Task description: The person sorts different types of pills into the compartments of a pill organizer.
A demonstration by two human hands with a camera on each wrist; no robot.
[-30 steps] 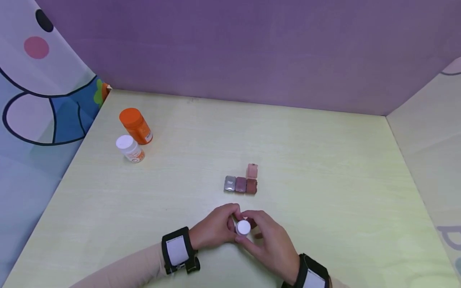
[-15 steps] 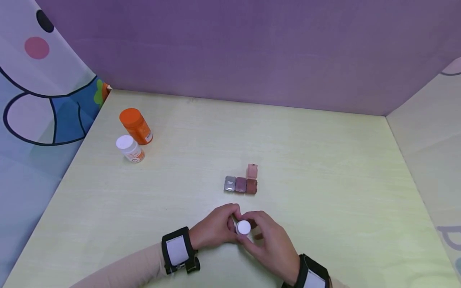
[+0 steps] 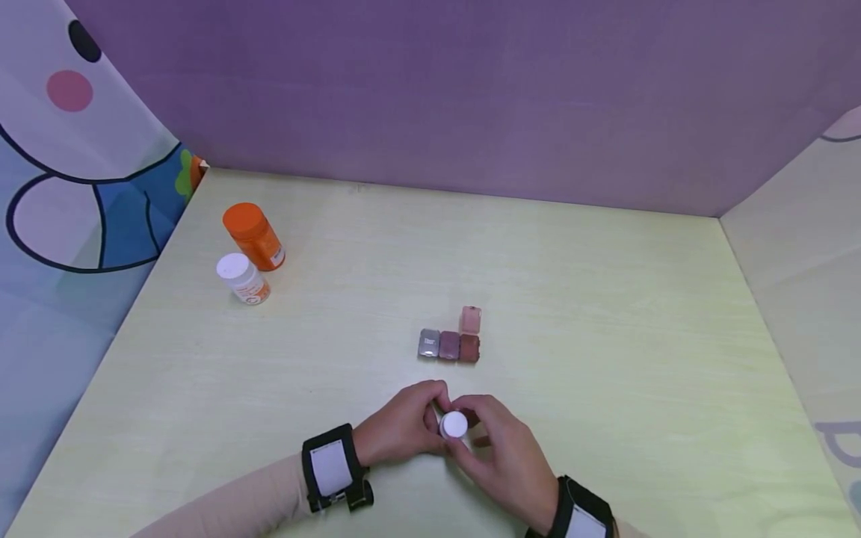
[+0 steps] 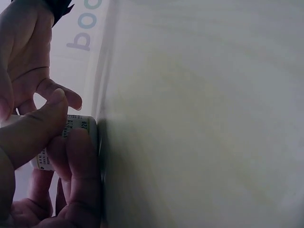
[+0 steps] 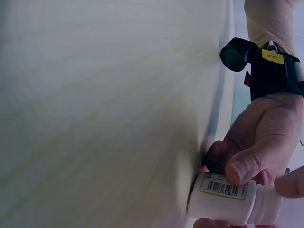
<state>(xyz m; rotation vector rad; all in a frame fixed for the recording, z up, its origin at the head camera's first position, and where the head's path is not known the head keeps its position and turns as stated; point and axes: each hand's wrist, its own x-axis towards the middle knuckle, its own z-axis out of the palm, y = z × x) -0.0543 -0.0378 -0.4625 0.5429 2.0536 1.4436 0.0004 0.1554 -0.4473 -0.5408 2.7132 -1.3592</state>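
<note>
A small white pill bottle (image 5: 223, 206) with a white cap (image 3: 454, 424) stands upright on the table, between both hands, in the head view. My left hand (image 3: 403, 422) grips the bottle's body, its thumb over the printed label (image 5: 223, 188) in the right wrist view. From the other side, my right hand (image 3: 503, 452) pinches the cap area with thumb and index finger. Part of the bottle's label (image 4: 78, 122) shows between the fingers in the left wrist view.
Several small glossy blocks (image 3: 449, 345), grey, purple, reddish and pink, lie in an L shape beyond the hands. An orange bottle (image 3: 255, 237) and another white bottle (image 3: 244, 279) stand at the far left. A purple panel (image 3: 457, 97) borders the table's back.
Hardly anything differs: the right thumb and fingers shift very slightly at the cap. The bottle and the left hand stay in place.
</note>
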